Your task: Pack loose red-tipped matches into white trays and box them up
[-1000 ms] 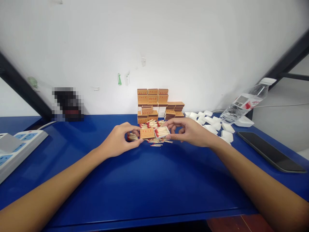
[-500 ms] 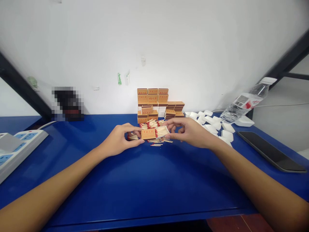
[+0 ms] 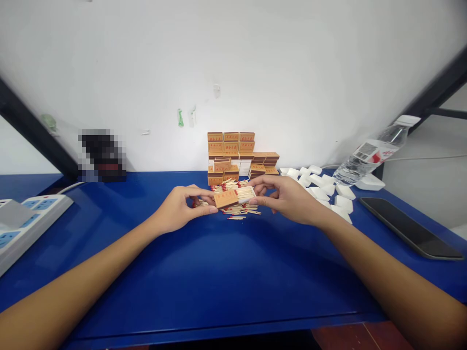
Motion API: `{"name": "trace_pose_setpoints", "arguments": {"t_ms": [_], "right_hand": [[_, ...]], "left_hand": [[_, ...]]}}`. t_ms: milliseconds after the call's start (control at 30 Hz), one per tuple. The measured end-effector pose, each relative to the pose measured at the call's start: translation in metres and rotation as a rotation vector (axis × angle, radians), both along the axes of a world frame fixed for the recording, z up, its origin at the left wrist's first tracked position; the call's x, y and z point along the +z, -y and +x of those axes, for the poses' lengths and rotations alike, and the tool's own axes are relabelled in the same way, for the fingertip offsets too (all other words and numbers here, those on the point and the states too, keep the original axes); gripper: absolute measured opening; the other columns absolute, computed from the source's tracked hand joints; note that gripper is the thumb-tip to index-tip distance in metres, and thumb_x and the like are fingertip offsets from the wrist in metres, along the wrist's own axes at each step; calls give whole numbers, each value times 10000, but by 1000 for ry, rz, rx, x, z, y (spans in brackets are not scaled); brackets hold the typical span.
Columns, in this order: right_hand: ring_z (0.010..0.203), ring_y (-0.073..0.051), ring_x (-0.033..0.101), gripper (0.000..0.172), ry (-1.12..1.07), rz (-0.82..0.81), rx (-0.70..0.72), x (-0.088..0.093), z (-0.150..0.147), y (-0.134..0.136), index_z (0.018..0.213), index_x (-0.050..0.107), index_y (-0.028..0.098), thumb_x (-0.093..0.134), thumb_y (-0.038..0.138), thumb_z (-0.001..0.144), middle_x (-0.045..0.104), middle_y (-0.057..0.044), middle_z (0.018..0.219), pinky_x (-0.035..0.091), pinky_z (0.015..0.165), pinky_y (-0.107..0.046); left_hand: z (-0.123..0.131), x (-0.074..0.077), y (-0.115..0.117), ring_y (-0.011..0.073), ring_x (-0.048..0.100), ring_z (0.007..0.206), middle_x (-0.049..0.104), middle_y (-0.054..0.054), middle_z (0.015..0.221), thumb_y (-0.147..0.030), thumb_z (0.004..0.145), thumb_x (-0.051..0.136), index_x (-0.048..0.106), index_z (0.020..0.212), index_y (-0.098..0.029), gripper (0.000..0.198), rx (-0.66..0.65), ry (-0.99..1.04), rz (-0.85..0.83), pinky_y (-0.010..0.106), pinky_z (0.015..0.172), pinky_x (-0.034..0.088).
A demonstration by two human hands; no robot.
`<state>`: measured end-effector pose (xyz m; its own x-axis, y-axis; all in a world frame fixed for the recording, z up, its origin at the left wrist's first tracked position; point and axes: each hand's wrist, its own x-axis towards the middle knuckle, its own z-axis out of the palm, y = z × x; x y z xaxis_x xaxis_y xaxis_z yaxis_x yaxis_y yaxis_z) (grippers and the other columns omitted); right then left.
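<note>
Between my two hands is a matchbox, tilted up toward the right and partly slid open. My left hand point(image 3: 182, 206) pinches its orange printed sleeve point(image 3: 225, 199) at the left end. The fingers of my right hand point(image 3: 282, 198) grip the far end of the white inner tray point(image 3: 252, 191), where matches lie in a row. Part of the tray is hidden inside the sleeve. Under and behind the box spreads a heap of loose red-tipped matches point(image 3: 237, 210). Stacked matchboxes point(image 3: 231, 147) stand against the wall just beyond.
White empty trays point(image 3: 323, 183) lie scattered on the right, beside a leaning water bottle point(image 3: 372, 153) and a dark phone point(image 3: 410, 227). A white power strip point(image 3: 38, 218) sits at the left on the blue table point(image 3: 219, 282). A pixelated dark object point(image 3: 104, 155) is behind.
The tray has gone further into the sleeve, so less of the matches shows. The matchbox has tilted, its right end higher than before.
</note>
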<state>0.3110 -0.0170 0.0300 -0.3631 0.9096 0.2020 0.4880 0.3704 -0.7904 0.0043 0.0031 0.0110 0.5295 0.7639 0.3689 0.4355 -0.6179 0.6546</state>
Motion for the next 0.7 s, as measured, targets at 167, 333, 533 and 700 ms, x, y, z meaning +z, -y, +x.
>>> {"name": "trace_pose_setpoints", "arguments": {"t_ms": [167,333,533,700], "right_hand": [[774,-181,623,435,-26,-6,21,-5,-3,1,1168,719,239,817,515,845,689,-38,926,489,579,-300],[740,-178,604,419,-43,27,-24,-3,-5,0,1169,717,229,804,497,859,663,-28,863,502,579,-311],[769,-183,617,455,-68,19,-13,-5,-9,3,1213,716,229,818,483,850,681,-35,882,502,576,-308],[812,-190,626,511,-94,-33,35,-12,-21,12,1350,678,271,779,480,894,696,-46,965,546,581,-318]], "left_hand": [[3,-1,3,175,704,765,824,51,956,-396,907,760,783,1237,-239,367,50,37,-63,323,701,575],[4,1,5,222,783,851,830,91,1039,-400,907,760,755,1263,-198,409,10,224,-266,393,792,657],[12,0,14,200,746,798,829,87,1016,-423,807,867,771,1265,-194,521,82,234,-147,352,736,634],[13,-4,16,183,730,766,831,70,1028,-417,849,835,755,1310,-227,505,73,211,-145,317,679,601]]}}
